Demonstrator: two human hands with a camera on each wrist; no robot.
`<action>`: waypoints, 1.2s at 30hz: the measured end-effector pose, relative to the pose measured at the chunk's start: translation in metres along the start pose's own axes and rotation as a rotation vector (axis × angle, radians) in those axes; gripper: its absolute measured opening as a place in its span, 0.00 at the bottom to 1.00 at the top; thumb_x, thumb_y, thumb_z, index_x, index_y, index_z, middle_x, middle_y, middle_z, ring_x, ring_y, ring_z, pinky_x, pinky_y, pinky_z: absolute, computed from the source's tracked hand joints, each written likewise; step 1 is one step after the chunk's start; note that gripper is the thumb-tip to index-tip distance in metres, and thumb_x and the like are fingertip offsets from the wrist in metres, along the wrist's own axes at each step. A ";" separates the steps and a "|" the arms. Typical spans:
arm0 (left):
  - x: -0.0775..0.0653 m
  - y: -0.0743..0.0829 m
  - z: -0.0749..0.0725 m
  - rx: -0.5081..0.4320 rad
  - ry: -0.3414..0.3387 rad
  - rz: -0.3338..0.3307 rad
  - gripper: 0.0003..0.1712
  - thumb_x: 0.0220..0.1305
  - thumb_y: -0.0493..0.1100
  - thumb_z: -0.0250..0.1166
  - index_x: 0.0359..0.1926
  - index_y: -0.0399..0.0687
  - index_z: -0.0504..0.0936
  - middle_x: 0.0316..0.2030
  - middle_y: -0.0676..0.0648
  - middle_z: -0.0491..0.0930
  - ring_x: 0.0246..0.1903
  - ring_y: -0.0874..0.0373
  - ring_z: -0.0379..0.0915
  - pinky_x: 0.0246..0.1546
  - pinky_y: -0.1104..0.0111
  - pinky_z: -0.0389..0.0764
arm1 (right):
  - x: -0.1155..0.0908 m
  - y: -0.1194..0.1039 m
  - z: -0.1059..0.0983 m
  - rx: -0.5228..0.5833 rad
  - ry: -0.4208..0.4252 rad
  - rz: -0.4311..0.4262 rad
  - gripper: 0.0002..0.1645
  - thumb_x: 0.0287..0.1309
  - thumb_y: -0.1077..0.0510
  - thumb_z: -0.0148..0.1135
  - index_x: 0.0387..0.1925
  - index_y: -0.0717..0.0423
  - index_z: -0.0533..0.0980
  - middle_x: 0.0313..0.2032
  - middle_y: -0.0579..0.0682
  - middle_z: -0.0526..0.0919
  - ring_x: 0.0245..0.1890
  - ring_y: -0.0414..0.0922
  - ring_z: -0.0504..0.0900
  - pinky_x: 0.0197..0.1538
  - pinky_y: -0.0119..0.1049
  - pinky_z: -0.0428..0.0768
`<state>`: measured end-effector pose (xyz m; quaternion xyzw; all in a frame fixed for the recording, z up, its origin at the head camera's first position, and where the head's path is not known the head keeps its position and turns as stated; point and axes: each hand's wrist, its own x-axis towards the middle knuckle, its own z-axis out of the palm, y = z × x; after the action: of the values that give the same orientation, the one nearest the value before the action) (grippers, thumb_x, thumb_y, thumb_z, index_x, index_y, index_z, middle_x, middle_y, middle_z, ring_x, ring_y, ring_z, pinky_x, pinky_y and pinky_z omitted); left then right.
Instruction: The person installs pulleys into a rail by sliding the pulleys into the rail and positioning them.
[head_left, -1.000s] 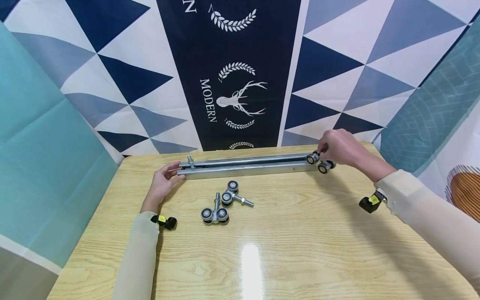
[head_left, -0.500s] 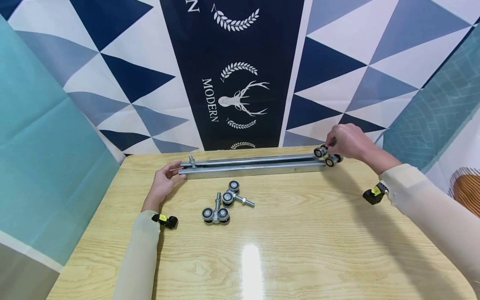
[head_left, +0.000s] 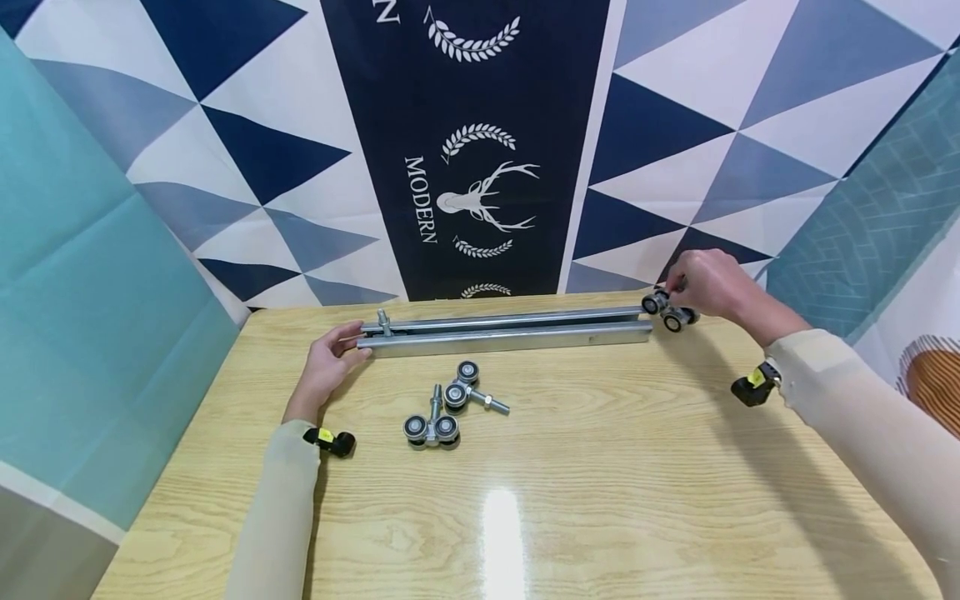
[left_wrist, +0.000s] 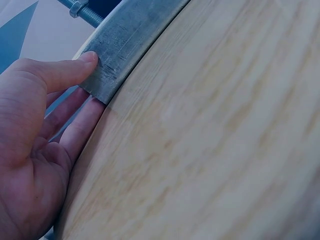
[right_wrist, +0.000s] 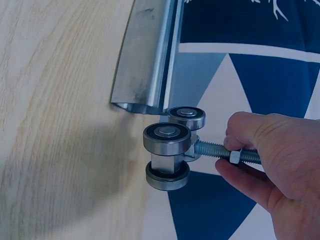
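Note:
A slotted metal track (head_left: 510, 338) lies along the back of the wooden table. My left hand (head_left: 327, 367) holds its left end, thumb (left_wrist: 89, 57) on the front wall and fingers at the end. An upright bolt (head_left: 384, 322) rises from the slot near that hand. Beyond the track's right end, my right hand (head_left: 711, 285) pinches the threaded bolt (right_wrist: 212, 149) of a wheeled roller hanger (right_wrist: 166, 141) between thumb and fingers. In the right wrist view the bolt lies sideways, its wheels just off the track's open end.
Two more roller hangers lie in front of the track: one with its bolt pointing back (head_left: 432, 430), the other with its bolt pointing right (head_left: 467, 388). A patterned cloth (head_left: 480, 167) hangs right behind the table's back edge.
My right hand has moved right with the roller hanger, from overlapping the track's right end to just past it. The left hand keeps its hold on the track.

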<state>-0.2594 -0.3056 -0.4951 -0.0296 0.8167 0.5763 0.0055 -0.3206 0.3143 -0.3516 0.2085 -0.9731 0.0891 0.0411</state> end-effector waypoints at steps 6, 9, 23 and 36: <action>0.000 0.001 0.000 0.014 0.001 -0.004 0.38 0.81 0.34 0.68 0.85 0.43 0.69 0.83 0.35 0.69 0.83 0.37 0.67 0.89 0.47 0.66 | -0.004 0.006 0.005 0.014 -0.002 0.002 0.03 0.60 0.68 0.74 0.34 0.65 0.91 0.44 0.69 0.93 0.30 0.49 0.86 0.34 0.46 0.85; 0.001 0.000 -0.001 0.022 0.003 -0.009 0.38 0.81 0.34 0.68 0.85 0.44 0.69 0.83 0.35 0.70 0.83 0.38 0.68 0.88 0.47 0.67 | -0.005 0.008 0.009 0.016 0.005 -0.011 0.03 0.59 0.69 0.75 0.35 0.66 0.91 0.46 0.70 0.93 0.34 0.53 0.89 0.39 0.53 0.89; 0.000 0.003 0.000 0.025 -0.003 -0.021 0.37 0.81 0.35 0.68 0.86 0.45 0.69 0.84 0.36 0.69 0.83 0.39 0.67 0.86 0.52 0.71 | -0.009 0.017 0.026 0.018 -0.020 -0.008 0.03 0.58 0.69 0.74 0.34 0.64 0.91 0.42 0.66 0.93 0.33 0.50 0.87 0.40 0.55 0.89; 0.000 0.003 0.001 0.008 -0.002 -0.013 0.37 0.81 0.34 0.67 0.86 0.44 0.69 0.83 0.34 0.69 0.83 0.36 0.66 0.89 0.46 0.66 | -0.008 0.019 0.039 0.022 -0.022 -0.029 0.02 0.55 0.69 0.75 0.32 0.66 0.90 0.37 0.64 0.94 0.32 0.51 0.88 0.41 0.57 0.89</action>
<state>-0.2596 -0.3041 -0.4927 -0.0342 0.8186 0.5732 0.0099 -0.3230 0.3268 -0.3933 0.2238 -0.9693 0.0970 0.0294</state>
